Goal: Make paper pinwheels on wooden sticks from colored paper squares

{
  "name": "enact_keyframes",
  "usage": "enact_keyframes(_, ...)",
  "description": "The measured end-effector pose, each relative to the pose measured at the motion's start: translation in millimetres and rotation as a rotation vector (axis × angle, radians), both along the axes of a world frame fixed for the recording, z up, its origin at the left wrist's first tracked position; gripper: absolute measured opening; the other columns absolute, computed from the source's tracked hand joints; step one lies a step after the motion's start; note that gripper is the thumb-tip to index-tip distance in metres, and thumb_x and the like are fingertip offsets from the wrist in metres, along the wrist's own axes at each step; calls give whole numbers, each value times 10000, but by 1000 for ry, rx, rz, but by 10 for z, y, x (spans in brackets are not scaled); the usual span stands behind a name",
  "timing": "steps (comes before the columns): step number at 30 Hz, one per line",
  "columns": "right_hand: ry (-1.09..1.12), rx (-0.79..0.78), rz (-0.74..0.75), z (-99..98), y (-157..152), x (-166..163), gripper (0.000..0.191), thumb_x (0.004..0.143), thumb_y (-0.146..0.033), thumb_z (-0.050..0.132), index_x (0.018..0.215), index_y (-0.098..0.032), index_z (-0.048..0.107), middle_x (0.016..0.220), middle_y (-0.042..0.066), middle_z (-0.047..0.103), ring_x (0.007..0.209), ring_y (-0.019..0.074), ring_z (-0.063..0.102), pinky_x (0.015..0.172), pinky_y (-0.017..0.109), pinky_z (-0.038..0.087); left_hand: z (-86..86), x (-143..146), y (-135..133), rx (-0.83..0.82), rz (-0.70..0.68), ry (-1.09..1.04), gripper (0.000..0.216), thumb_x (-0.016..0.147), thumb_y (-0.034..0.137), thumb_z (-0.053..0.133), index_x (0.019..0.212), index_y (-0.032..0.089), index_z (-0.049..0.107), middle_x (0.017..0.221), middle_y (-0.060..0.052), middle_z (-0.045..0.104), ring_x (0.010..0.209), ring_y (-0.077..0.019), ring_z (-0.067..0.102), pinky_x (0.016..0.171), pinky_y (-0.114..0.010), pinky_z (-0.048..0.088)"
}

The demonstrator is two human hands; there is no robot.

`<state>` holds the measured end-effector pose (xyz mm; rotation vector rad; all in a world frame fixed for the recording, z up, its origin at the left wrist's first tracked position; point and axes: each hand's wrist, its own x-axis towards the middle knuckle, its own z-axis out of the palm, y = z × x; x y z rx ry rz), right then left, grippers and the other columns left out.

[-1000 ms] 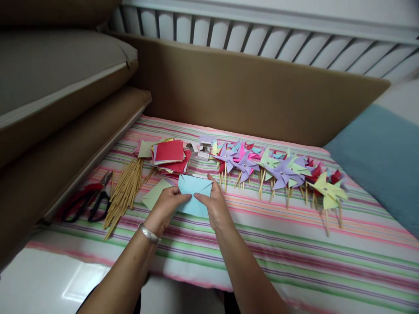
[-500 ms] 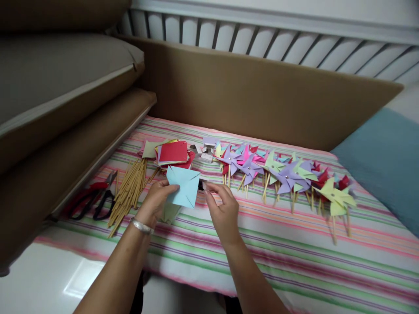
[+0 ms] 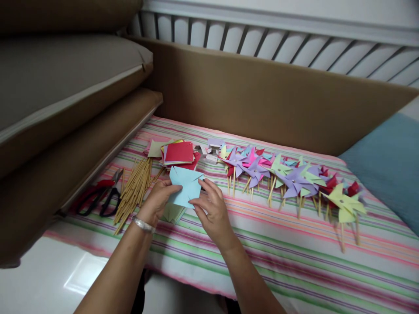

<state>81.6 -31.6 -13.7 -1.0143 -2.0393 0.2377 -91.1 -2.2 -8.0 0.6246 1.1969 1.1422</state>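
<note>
Blue paper [image 3: 186, 186] is being held just above the striped cloth [image 3: 294, 257], in front of the stack of coloured sheets [image 3: 178, 153]. It is near-square, so it is showing no clear long axis. It is sitting tilted, flat face toward the camera, with one corner pointing up and left toward the stack and another pointing right. Creases or cuts are running in from the corners; I cannot tell which.

Left hand [image 3: 157, 200], with a bracelet [image 3: 143, 225] at the wrist, is gripping the paper's left edge, thumb on the front, fingers closed behind. Right hand [image 3: 211, 211] is pinching the lower right edge, thumb and forefinger together on the paper, other fingers curled loosely.

A green sheet [image 3: 173, 212] is lying on the cloth just under the hands. Wooden sticks [image 3: 134, 192] are lying loose to the left, with scissors [image 3: 98, 198] beside them. A row of pinwheels [image 3: 288, 181] is lying to the right, sticks pointing toward the person.
</note>
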Motion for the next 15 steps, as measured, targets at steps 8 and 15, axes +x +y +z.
enact_keyframes(8,131,-226,-58,31,23,15,86,805,-240,600,798,-246,686,1395,55,434,1351,266,248,1034,499,300,-8,124,-25,70,-95,49,219,506,189,718,709,109,699,621,-27,675,539,-130,565,563,-238,409)
enact_keyframes(15,146,-282,-198,24,47,22,59,767,-222,628,722,-215,665,1384,88,451,1345,277,262,1042,503,272,-40,257,-57,98,-150,105,196,517,204,727,683,107,690,602,-15,645,523,-118,527,553,-237,383)
